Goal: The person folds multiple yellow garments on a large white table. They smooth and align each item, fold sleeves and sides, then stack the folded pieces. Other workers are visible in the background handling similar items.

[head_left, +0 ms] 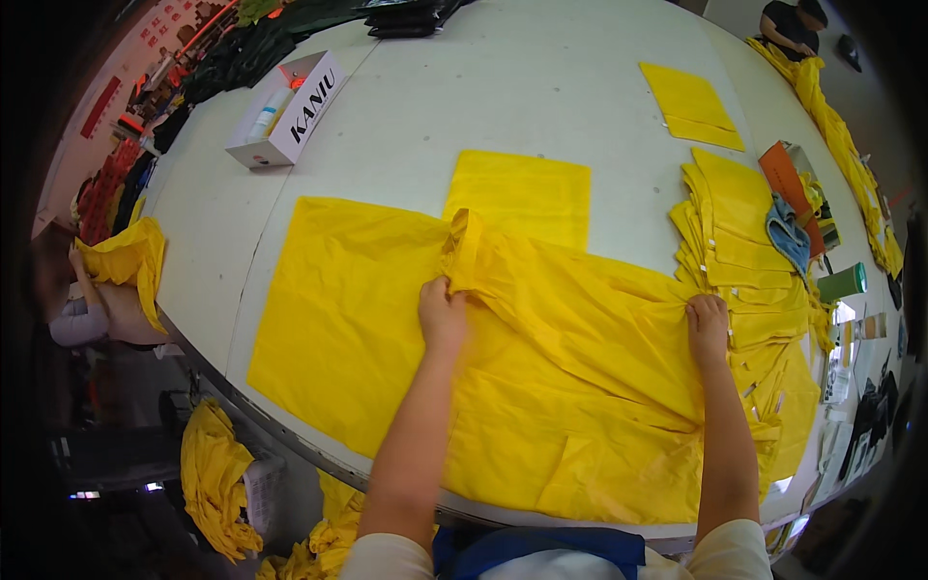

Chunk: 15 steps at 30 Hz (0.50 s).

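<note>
1. Landmark: large yellow garment, thin and crinkly, spread across the near part of the white table. Its near edge lies along the table edge closest to the person. All places below are given relative to it.
2. Left hand: on the garment's upper middle, fingers closed on a raised fold of the fabric. The fold runs up from the hand to the garment's far edge.
3. Right hand: at the garment's right side, fingers curled and pinching a bunched ridge of fabric. Creases run between the two hands.
4. Garment left half lies flat; right half is rumpled.
5. Flat yellow sheet: just beyond the garment's far edge, partly tucked under it.
6. Stack of folded yellow pieces: just right of the garment, touching its right edge; a blue cloth rests on the stack.
7. Smaller folded yellow piece: well beyond the garment, far right.
8. White box: well beyond the garment's left corner; a bottle lies in it.
9. Green cylinder: right of the stack, farther from the garment.
10. Another person: far corner, handling a long yellow fabric strip.
</note>
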{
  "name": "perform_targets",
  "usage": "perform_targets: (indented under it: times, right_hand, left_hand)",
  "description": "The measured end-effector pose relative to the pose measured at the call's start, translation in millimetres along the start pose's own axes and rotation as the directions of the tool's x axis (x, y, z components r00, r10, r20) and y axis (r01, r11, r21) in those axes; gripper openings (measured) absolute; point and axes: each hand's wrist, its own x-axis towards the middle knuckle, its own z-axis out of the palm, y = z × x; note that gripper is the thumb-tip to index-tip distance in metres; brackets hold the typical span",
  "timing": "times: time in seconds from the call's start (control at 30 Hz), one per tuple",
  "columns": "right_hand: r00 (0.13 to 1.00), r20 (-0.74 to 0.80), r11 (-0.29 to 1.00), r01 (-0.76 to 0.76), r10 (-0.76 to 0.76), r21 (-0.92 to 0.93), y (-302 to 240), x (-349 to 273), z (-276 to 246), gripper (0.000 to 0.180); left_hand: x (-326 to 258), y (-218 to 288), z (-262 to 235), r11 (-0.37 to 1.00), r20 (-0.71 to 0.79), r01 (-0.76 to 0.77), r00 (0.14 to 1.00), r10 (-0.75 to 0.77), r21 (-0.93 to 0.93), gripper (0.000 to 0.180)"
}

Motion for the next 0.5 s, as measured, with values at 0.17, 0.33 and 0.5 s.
perform_targets:
  times: [0.17, 0.33, 0.5]
  right_hand:
    - [0.981, -0.1, 0.983, -0.175, 0.168, -0.06, 18.7, 0.8, 9.4, 0.008]
    - [0.986, -0.123, 0.983, -0.127, 0.111, -0.13, 11.9, 2.1, 22.6, 0.009]
    - [0.956, -0.112, 0.962, -0.273, 0.271, 0.004, 17.5, -1.2, 22.1, 0.009]
  left_hand:
    - [39.7, -38.6, -83.8, 0.941, 0.138, -0.284, 0.94, 0.311, -0.186, 0.013]
    - [49.3, -40.8, -112.5, 0.934, 0.203, -0.352, 0.912, 0.356, -0.055, 0.015]
    - [44.6, -31.6, -138.9, 0.969, 0.237, -0.208, 0.943, 0.234, -0.131, 0.018]
